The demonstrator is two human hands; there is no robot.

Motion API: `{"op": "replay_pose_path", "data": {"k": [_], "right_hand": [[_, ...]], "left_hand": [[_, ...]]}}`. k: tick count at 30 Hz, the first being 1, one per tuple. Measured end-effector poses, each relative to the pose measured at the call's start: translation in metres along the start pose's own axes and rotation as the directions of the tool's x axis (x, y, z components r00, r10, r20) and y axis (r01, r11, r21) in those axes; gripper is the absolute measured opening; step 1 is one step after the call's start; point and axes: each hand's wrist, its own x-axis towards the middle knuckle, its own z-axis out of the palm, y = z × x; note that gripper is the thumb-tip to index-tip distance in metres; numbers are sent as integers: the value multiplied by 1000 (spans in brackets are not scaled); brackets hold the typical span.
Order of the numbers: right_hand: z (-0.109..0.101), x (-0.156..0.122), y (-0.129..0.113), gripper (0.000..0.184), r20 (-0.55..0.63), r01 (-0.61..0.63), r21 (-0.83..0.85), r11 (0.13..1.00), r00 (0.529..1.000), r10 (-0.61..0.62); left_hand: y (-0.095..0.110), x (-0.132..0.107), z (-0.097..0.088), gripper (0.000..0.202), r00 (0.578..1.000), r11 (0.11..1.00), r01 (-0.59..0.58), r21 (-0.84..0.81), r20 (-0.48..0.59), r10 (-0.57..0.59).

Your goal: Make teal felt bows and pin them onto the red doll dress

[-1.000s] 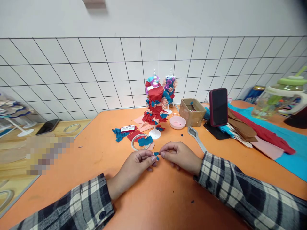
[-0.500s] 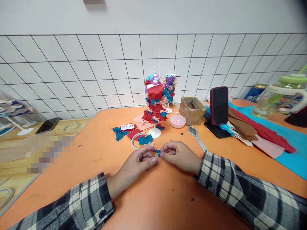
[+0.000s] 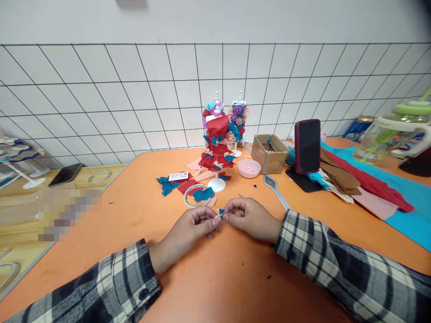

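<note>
Between my fingertips is a small paper bow (image 3: 220,214), peach on its left side and blue on its right. My left hand (image 3: 197,224) pinches the peach side, while my right hand (image 3: 247,216) pinches the blue side. Just beyond the hands stands a miniature dress form (image 3: 217,143) in a red ruffled paper dress, trimmed with blue and peach bows. A roll of tape (image 3: 187,197) lies in front of its base, with a blue paper piece (image 3: 204,194) across it.
Behind stands another decorated dress form (image 3: 238,119). A pink bowl (image 3: 249,168), cardboard box (image 3: 269,154), grey tweezers-like tool (image 3: 276,190) and upright phone (image 3: 307,146) are to the right. Coloured paper sheets (image 3: 370,184) and a jug (image 3: 380,139) lie farther right. Blue scraps (image 3: 166,186) sit left.
The bow has turned or spread so that its peach side now shows clearly beside the blue. Both hands stay close together, and the view has shifted slightly.
</note>
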Motion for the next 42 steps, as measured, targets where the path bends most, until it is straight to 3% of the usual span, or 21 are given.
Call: {"op": "replay_pose_path", "data": {"k": [3,8,19,24,29,42], "right_hand": [[1,1,3,16,13,-6,27,1000,1000,6],[4,1,6,16,8,2,40,999,1000,-3],[2,-3,-4,12,-76,32,-114,993,996,-41],[0,-2,0,15,-14,30,-29,999,999,-30],[-1,-5,-3,21,52,-48,70,996,998,44],[5,0,5,17,32,-3,8,1000,999,3]], "left_hand": [[-1,0,-1,30,1000,1000,14,-27,1,-14],[2,0,2,28,995,994,82,70,-68,-77],[0,0,3,29,999,1000,17,-24,-44,-18],[0,1,2,28,999,1000,19,0,-49,-19],[-1,2,3,28,998,1000,16,-22,-59,-18],[0,0,3,26,999,1000,-6,23,-40,7]]}}
